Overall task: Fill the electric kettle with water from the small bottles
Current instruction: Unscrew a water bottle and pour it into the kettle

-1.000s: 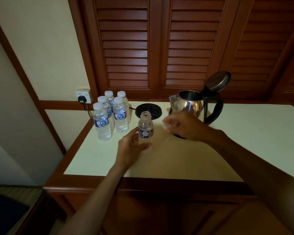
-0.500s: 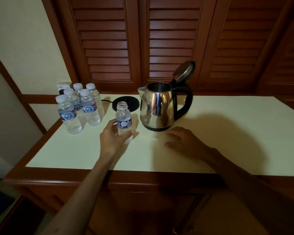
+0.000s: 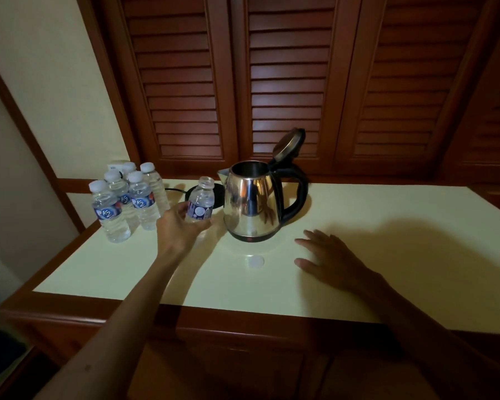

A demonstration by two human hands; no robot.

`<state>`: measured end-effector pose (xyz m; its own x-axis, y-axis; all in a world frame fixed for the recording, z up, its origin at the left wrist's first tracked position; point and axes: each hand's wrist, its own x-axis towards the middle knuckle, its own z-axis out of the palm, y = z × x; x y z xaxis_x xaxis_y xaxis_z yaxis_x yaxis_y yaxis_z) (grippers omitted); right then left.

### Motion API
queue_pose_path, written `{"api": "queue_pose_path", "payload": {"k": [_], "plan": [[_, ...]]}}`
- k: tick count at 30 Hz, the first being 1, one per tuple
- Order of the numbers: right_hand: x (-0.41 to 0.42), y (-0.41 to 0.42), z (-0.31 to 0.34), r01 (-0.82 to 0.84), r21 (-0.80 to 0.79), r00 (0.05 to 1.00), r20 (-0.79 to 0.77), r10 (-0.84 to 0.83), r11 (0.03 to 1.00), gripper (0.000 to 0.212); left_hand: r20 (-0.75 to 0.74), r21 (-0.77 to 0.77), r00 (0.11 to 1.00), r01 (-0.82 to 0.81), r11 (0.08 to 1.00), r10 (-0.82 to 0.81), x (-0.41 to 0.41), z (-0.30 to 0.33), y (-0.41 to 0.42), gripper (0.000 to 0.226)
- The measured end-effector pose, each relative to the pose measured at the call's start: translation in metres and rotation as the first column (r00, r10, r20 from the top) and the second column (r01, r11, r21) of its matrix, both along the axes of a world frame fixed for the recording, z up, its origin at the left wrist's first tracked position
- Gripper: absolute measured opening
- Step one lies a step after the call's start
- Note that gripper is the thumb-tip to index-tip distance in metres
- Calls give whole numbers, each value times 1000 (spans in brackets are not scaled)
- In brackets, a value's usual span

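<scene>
Our left hand (image 3: 182,226) is wrapped around the lower part of an uncapped bottle (image 3: 201,202), held upright and lifted a little, just to the left of the kettle (image 3: 253,203); we judge it is gripped low so the neck stays free for tipping over the kettle's open mouth. Our right hand (image 3: 329,261) lies flat and spread on the table (image 3: 387,255), holding nothing, down to the right of the kettle's base. Between the two hands, nearer the right one, a small white cap (image 3: 255,261) lies on the table, most likely the one from the bottle in our grip, put where it is out of the way of the pour. The kettle's lid (image 3: 289,143) stands tipped back, and its handle points toward the right hand, which would suit steadying it. The kettle sits off its round black base (image 3: 218,194), which shows behind the held bottle. Beyond the left hand and further left stand five capped bottles (image 3: 127,200) in a tight cluster, still full. Their blue labels read "K2" in white; the label on the held bottle shows a pale circle and print too small for us to read. No water has gone in that we can see.
</scene>
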<state>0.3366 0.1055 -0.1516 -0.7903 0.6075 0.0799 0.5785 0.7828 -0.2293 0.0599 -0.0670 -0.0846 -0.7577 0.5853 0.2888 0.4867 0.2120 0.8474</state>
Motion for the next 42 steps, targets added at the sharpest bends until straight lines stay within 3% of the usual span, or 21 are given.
{"api": "queue_pose_path", "payload": {"k": [9,14,19,31,42], "plan": [[-1,2,-3,13,-35,998,-57,-15,999,64,-230,-125,972,8,992,-37,-7,46,24,64],[-1,3,-3,21,-64,996,-87,-27,998,62,-411,-222,907,-3,975,-91,-17,60,28,61],[0,3,-2,27,-85,992,-120,-37,996,62,-498,-236,858,6,972,-126,-25,68,29,64],[0,2,-3,31,-104,984,-172,-49,994,62,-582,-219,791,73,973,-190,-39,77,36,52],[-1,3,-3,38,-117,979,-194,-60,992,61,-666,-227,723,41,973,-186,-41,82,37,61]]}}
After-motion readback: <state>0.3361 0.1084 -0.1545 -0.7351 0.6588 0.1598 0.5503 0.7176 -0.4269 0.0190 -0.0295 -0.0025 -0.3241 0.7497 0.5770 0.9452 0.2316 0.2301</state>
